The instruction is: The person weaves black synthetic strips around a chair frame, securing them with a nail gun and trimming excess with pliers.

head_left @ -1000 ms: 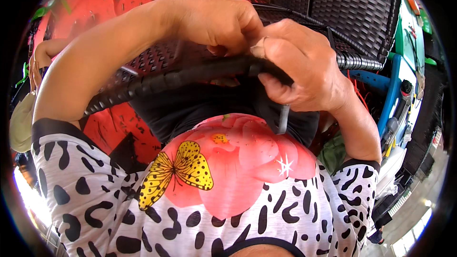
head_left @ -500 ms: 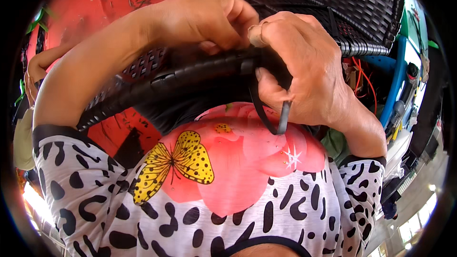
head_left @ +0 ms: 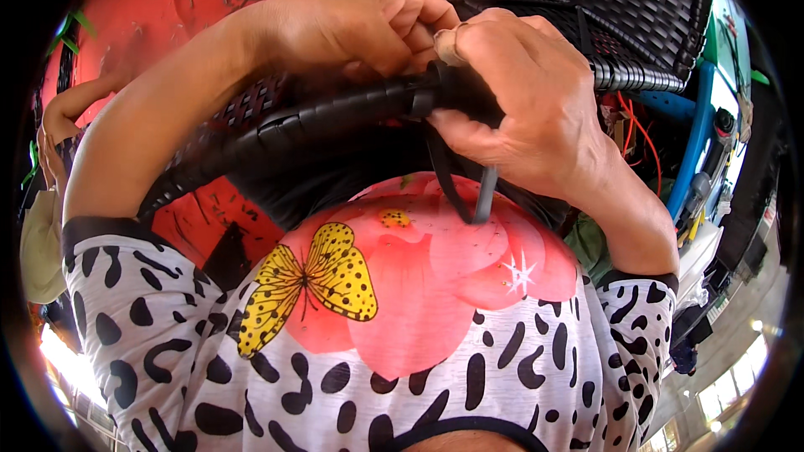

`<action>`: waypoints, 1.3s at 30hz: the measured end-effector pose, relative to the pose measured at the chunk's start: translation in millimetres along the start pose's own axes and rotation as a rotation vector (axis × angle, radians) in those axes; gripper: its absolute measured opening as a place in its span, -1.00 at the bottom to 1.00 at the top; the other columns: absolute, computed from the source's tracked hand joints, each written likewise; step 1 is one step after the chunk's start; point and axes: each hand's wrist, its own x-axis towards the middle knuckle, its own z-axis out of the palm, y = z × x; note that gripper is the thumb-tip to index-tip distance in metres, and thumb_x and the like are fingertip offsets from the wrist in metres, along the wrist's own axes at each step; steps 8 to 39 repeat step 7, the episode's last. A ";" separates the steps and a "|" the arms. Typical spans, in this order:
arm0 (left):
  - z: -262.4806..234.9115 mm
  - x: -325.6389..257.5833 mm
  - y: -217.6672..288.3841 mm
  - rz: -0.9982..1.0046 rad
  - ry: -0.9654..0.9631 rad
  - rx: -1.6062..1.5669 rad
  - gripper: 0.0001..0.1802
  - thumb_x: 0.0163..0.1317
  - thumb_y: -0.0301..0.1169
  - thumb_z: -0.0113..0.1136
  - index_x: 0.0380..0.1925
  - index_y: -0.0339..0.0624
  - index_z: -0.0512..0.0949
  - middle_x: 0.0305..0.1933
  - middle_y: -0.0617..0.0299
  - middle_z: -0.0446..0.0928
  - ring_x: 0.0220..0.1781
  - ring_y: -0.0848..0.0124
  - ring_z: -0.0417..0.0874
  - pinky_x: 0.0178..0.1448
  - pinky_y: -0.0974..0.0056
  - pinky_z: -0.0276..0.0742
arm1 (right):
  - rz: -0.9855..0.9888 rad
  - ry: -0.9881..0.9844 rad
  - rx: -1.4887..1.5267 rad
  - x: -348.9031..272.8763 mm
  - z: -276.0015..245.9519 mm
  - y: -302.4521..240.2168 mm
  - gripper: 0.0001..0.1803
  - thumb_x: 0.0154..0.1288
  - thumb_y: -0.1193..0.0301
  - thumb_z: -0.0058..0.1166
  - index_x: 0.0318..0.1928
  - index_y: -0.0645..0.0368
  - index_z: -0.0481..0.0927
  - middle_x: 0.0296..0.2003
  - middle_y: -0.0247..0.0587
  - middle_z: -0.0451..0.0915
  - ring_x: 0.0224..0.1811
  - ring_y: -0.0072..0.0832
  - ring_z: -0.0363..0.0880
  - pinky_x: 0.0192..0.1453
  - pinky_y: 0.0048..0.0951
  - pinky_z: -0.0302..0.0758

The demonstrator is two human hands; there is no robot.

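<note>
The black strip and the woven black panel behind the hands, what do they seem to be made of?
Black strip: probably plastic, smooth and slightly glossy, bending flat from the right hand.
Woven panel: looks like synthetic wicker, with even shiny strands.

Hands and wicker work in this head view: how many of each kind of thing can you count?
Hands: 2, the left hand and the right hand, both gripping the wrapped rail.
Black wrapped rail: 1
Loose black strip hanging from the right hand: 1
Black woven wicker panel: 1
Total: 5
</note>
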 end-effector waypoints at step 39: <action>0.4 1.9 -1.6 0.008 0.008 -0.015 -0.43 -0.07 -0.56 0.12 0.05 -0.43 0.37 -0.39 0.27 0.58 -0.59 0.71 0.44 -0.59 0.59 0.20 | -0.165 0.048 0.049 -3.0 5.6 10.4 -0.56 -0.23 0.52 0.34 -0.20 0.15 0.57 -0.29 -0.26 0.61 -0.25 -0.24 0.61 -0.13 -0.32 0.47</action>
